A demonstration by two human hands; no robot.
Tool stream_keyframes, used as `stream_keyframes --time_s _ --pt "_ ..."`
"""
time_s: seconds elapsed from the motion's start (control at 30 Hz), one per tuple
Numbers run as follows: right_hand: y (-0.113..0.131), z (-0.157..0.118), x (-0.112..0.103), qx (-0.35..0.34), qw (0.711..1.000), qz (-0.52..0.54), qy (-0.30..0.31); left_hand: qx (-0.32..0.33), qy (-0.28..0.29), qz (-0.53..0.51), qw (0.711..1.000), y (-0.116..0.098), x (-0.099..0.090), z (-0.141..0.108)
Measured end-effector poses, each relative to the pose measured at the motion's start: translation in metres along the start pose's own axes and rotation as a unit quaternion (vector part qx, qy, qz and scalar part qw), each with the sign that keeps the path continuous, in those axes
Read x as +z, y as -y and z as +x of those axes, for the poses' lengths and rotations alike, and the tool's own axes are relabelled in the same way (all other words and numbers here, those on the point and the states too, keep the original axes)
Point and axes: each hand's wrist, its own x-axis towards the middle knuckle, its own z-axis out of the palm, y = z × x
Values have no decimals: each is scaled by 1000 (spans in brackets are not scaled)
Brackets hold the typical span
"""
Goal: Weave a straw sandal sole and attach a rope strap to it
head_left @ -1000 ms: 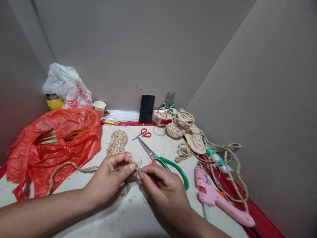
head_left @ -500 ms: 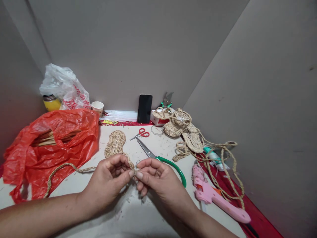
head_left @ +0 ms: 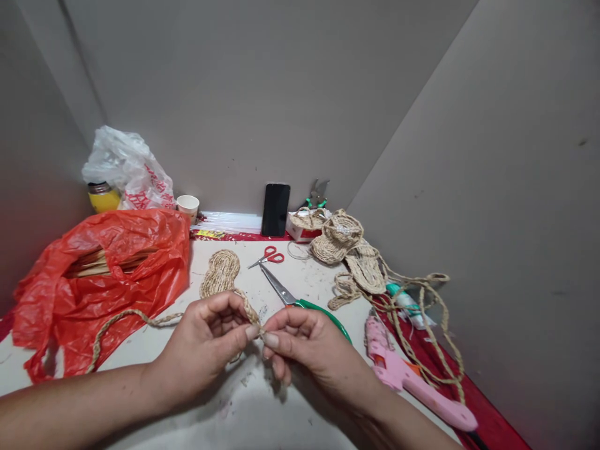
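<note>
Between thumb and fingers, my left hand pinches a braided straw cord near its end. My right hand pinches the tip of the same cord, its fingertips almost touching the left ones. Just beyond the left hand lies a coiled straw sole, shaped like a figure eight. A further length of braid runs from behind the left wrist onto the red bag. Large green-handled scissors lie partly behind the right hand, with small red scissors near their points.
On the left sits a red plastic bag of straw strips. A paper cup, a phone and pruning shears stand along the back wall. Woven straw slippers, loose braid and a pink glue gun occupy the right side.
My right hand has shifted slightly right and down, still pinching the cord tip. The left hand keeps its grip. The whole view has moved a little.
</note>
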Motion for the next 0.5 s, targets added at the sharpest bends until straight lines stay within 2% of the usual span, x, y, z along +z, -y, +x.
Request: stream_keyframes --time_s 0.13,0.27,0.37,0.5 --pt "1 2 -4 4 1000 8 21 -8 12 9 1000 0 -2 1" --pt "1 4 -8 18 1000 -1 8 5 24 68 997 -1 -2 2" --pt "3 4 -8 23 1000 -16 -8 57 17 166 984 -3 -3 2" --pt "7 -1 0 11 996 -78 -38 128 7 281 951 1 -4 1"
